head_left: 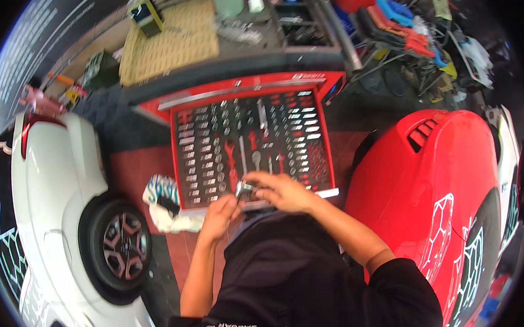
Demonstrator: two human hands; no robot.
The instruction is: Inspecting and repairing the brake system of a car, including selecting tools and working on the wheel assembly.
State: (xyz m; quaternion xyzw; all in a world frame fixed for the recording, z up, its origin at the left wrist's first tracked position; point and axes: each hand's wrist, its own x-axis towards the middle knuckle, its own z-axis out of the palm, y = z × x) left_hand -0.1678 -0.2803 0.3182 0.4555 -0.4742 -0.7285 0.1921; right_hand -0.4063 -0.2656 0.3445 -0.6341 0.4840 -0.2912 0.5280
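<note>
Over the near part of a pulled-out tool drawer (207, 125), my two hands come together on a small silver metal tool (244, 187). My left hand (218, 215) pinches its lower end between thumb and fingers. From the right, the fingers of my right hand (284, 192) close on the other side of it. Its exact kind is too small and blurred to make out. Below the hands, the black tray holds rows of sockets (220, 152), red-handled tools and a long silver bar (243, 153), each in its own cutout.
The drawer belongs to a red tool cabinet (242, 82) with a cluttered worktop. A white car (66, 171) stands at left, a red car (421, 172) close at right. A cloth (168, 209) lies by the drawer's near left corner. Folded items (394, 22) are stacked at back right.
</note>
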